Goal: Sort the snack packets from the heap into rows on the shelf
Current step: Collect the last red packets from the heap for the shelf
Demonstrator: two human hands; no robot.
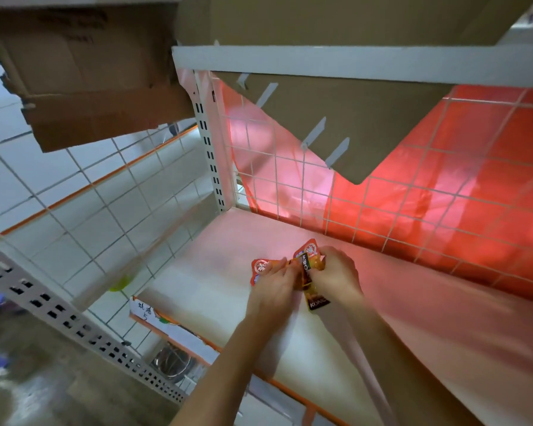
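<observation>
The right hand (336, 276) is curled round a small bunch of packets. A red packet (309, 249) sticks out past its fingers. A long dark and yellow packet (313, 298) hangs back toward the wrist. The left hand (274, 282) lies on another red packet (260, 268), which is flat on the shelf (216, 259). Its fingertips reach the bunch, but I cannot tell if they pinch anything.

The packets look thin and slippery. If the hands pull them apart too fast, one may slide out and drop. The left hand could also push the flat packet crooked, and then the row would not be straight.

Past the fingertips, the wire grid (382, 195) shuts the back, so nothing can fall that way. To the right of the right hand there is lots of bare shelf for more rows. To the left of the left hand the shelf ends near. Behind the wrists is the orange front edge (277, 384), where a packet could fall off.
</observation>
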